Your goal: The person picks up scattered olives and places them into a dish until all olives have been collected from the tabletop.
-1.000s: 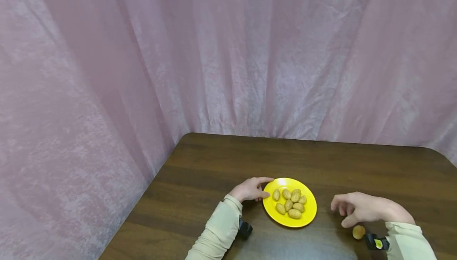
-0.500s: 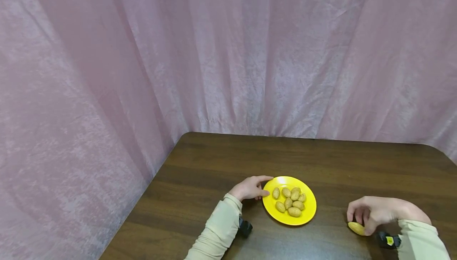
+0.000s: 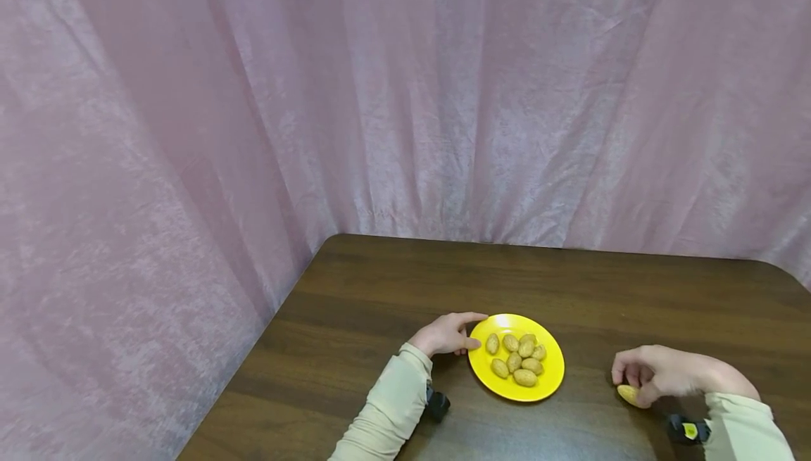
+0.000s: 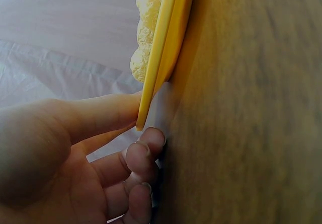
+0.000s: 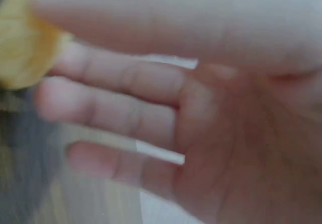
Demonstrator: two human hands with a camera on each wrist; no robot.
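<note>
A yellow plate [image 3: 516, 392] lies on the table with several tan, bumpy oval walnuts [image 3: 524, 377] on it. My left hand [image 3: 443, 335] holds its left rim, the thumb over the edge and the index finger along the far side. From the left wrist, the thumb meets the rim [image 4: 151, 95] while the other fingers curl below it. To the right of the plate, my right hand [image 3: 662, 369] pinches a single walnut [image 3: 629, 395] between thumb and fingertips, low over the table. Part of this walnut [image 5: 20, 43] shows, blurred, in the right wrist view.
The dark wooden table [image 3: 380, 285] reaches back to a pink curtain [image 3: 405, 95], which also hangs along the left side. Black wrist cameras sit on both wrists, the right one [image 3: 687, 431] close to the tabletop.
My right hand moved right and down onto the walnut lying on the table and took hold of it, then shifted slightly left with it. The left hand stays at the plate.
</note>
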